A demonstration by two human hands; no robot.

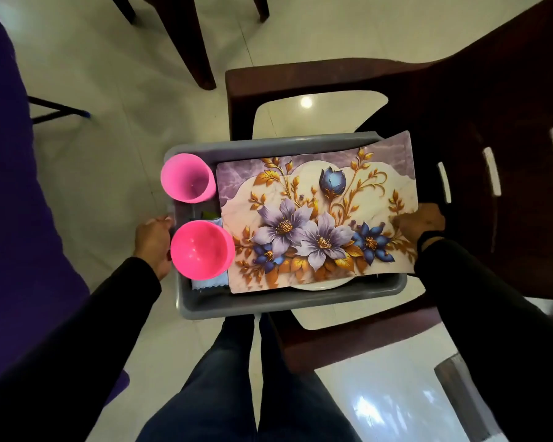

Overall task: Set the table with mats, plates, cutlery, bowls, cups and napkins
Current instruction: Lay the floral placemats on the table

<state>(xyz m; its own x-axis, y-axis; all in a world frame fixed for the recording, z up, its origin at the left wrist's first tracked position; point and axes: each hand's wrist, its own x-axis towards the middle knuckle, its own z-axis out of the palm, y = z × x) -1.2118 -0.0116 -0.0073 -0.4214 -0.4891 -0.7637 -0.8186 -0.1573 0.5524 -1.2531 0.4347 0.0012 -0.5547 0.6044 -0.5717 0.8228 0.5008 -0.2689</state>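
Observation:
A grey plastic tub (268, 303) hangs in front of me, held at both ends. My left hand (154, 242) grips its left rim. My right hand (420, 223) grips the right end, with fingers resting on a floral table mat (316, 215) that lies across the top. Under the mat a white plate (320, 286) peeks out at the near edge. A pink cup (187, 178) and a pink bowl (201, 250) stand in the tub's left part. A white napkin (209, 283) shows below the bowl.
A dark brown plastic chair (460, 100) stands under and to the right of the tub. Further chair legs (189, 39) stand at the top. A purple surface (10, 154) fills the left side. The floor (93, 74) is glossy pale tile.

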